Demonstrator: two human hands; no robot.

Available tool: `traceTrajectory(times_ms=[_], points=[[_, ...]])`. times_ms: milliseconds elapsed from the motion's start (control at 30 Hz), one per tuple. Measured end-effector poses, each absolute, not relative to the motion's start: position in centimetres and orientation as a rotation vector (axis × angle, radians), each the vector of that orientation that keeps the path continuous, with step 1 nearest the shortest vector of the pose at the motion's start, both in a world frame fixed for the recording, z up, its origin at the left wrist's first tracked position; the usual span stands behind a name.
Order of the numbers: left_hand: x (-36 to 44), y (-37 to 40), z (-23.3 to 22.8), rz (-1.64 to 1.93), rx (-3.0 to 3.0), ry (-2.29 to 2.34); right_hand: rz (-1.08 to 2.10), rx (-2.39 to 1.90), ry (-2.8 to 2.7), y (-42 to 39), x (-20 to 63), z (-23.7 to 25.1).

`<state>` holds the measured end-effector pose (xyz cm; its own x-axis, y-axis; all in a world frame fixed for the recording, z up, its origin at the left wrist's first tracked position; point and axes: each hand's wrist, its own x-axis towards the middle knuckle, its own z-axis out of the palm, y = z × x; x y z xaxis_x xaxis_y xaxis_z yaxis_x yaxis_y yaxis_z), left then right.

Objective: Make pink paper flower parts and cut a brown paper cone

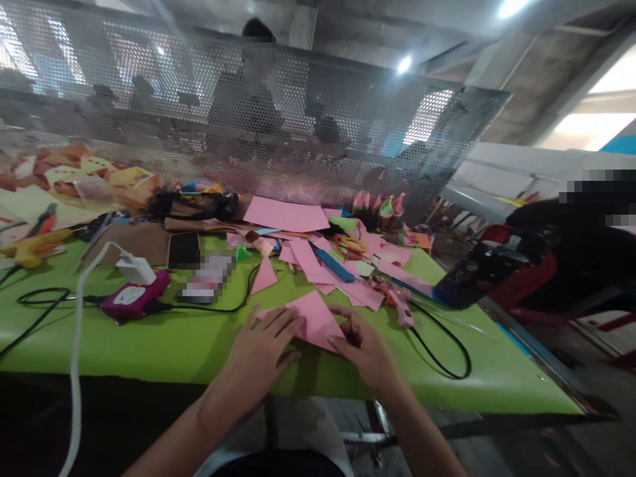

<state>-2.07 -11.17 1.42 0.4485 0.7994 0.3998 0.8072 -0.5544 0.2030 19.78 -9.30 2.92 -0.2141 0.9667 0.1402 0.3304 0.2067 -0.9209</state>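
Note:
A sheet of pink paper [318, 320], which looks folded, lies near the front of the green table. Across its left part my left hand [265, 341] rests flat, fingers stretched out over the paper and covering that side. My right hand [365, 344] grips the paper's right corner between thumb and fingers. Just beyond my left hand stands a small pink paper triangle [265, 275]. Pink paper strips and a blue-handled cutter [334, 265] lie behind the sheet. To the right of them is a pink glue gun [401, 310] with a black cable.
A magenta power adapter [134, 295] with a white plug, a phone [207, 277] and cables lie on the left. A dark bottle [472, 275] lies near the right edge. Paper scraps and yellow-handled scissors [354, 245] line the back, before a perforated metal screen [308, 132]. People are beyond.

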Motion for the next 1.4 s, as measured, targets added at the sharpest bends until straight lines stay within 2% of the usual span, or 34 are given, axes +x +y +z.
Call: traceTrajectory(times_ms=[133, 333, 500, 633, 800, 933, 1067, 1400], points=[[-1.7, -10.2, 2.4, -0.966, -2.619, -1.450, 1.270, -1.112, -1.443, -9.5, 19.3, 4.3], [-1.3, -9.1, 4.8, -1.611, -2.607, -1.808, 1.092, -0.886, -1.419, -8.6, 19.0, 7.1], [-0.7, -7.7, 5.0, -2.041, -2.591, -1.980, 1.007, -0.923, -1.537, -7.1, 17.8, 7.3], [-0.8, -6.2, 3.9, -2.012, -2.718, -1.952, 1.070, -0.941, -1.364, -5.6, 16.8, 6.2], [-1.4, -5.1, 3.1, -1.958, -2.814, -1.913, 1.312, -0.968, -1.277, -4.2, 16.4, 5.0], [-1.8, -4.8, 2.2, -2.008, -2.915, -1.945, 1.234, -0.979, -1.190, -3.9, 16.6, 4.3], [-1.9, -4.8, 1.2, -2.067, -2.713, -1.931, 1.273, -0.997, -1.265, -4.3, 16.4, 3.9], [-0.6, -5.6, 1.7, -1.809, -2.366, -1.972, 1.351, -0.961, -1.379, -4.4, 15.2, 3.0]])
